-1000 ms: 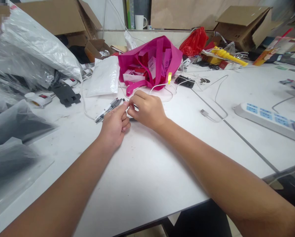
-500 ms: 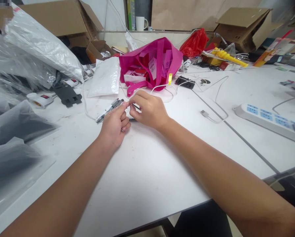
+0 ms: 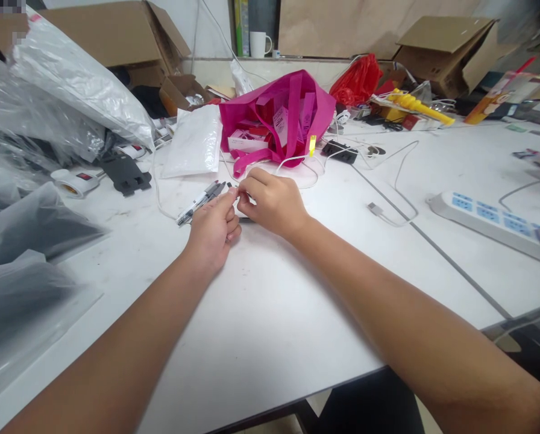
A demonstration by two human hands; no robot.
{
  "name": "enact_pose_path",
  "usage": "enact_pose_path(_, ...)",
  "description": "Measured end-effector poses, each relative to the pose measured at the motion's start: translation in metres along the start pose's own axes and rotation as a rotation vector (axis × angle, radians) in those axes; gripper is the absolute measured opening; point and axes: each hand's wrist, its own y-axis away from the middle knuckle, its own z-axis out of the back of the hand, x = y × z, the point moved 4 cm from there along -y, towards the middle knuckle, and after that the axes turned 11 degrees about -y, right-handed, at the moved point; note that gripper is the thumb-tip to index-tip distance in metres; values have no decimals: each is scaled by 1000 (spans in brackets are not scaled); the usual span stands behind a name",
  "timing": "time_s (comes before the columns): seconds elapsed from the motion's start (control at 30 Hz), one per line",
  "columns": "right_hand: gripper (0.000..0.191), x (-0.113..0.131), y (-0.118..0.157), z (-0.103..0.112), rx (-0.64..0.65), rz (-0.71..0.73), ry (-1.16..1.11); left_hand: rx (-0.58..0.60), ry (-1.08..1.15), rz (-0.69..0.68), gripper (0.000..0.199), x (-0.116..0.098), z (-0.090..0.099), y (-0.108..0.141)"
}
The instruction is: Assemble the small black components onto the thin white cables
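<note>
My left hand (image 3: 213,230) is closed above the white table (image 3: 252,319), thumb and index finger pinched at the tips. Against it, my right hand (image 3: 274,202) is also pinched, its fingertips meeting the left ones. Whatever sits between the fingers is too small and covered to name. Several pens (image 3: 202,202) lie side by side just left of and behind my left hand. Part of a dark object shows beneath my right hand, mostly hidden.
A pink tote bag (image 3: 276,117) full of boxes stands beyond my hands, with a white padded envelope (image 3: 193,141) to its left. Plastic bags (image 3: 39,223) crowd the left side. A USB cable (image 3: 390,217) and a power strip (image 3: 491,223) lie to the right.
The fingers of both hands have shifted slightly at the pinch. A thin dark piece that showed between my right fingers no longer shows there. The table items stay put.
</note>
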Motion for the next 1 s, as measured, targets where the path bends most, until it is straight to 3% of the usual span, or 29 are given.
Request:
enact_pose_path(0.13,22,-10,1,2,-70,-49,-29,10,-3,-4,23,-1,2,0)
enact_pose_path(0.33,27,-30,2,5,-136,-205,-79,6,21,7,30,1,6,-2)
enact_pose_path(0.43,40,-22,2,2,-146,-86,-172,5,22,7,29,0,6,-2)
enact_pose_path(0.57,28,-9,3,-1,-130,12,-223,1,38,24,21,-2,4,-1)
enact_pose_path(0.67,22,-6,3,-2,-109,39,-181,-2,55,23,25,-2,3,-2)
enact_pose_path(1.0,28,-3,-1,-3,-61,163,49,-19,63,17,42,2,5,-4)
